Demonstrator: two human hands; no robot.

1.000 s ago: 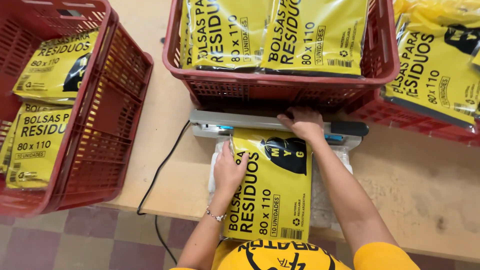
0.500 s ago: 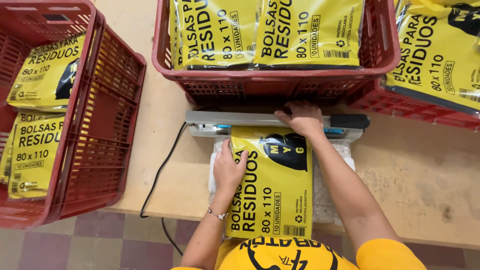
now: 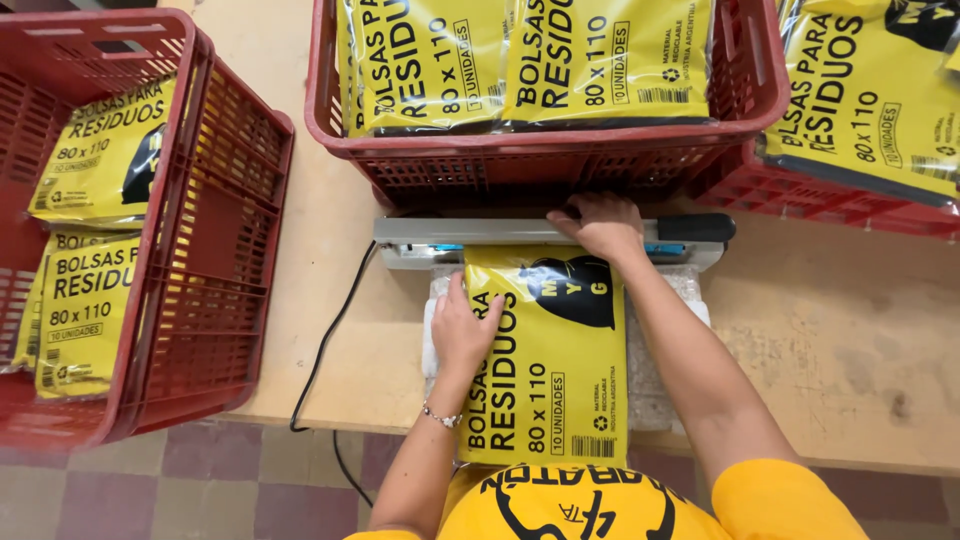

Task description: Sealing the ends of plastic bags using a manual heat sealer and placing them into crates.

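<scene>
Head view: sealer bar pressed down on pack

Head view, compared with the two earlier pictures. The right hand (image 3: 600,225) lay on the sealer (image 3: 550,240) bar in all three; the left hand (image 3: 462,330) has stayed flat on the yellow pack (image 3: 555,370). No real shift in the pack: its top edge sits under the bar as before, and its lower end hangs over the near edge of the counter (image 3: 850,340). The only change is framing, the crates having slid slightly as the head moved.

Hands now: right palm down on the bar, fingers curled over its far side, pressing. Left spread flat on the pack's left half, fingers pointing to the bar, pinning it; no pinch.

Judgement: seal is mid-press; the steady hold suggests dwell time on the top seam.

Around: white pad (image 3: 655,370) under the pack; black cord (image 3: 330,330) runs from the sealer's left end off the counter. Red crate (image 3: 540,165) of like packs just behind the sealer, another at right (image 3: 800,185), a third at left (image 3: 215,250).
</scene>
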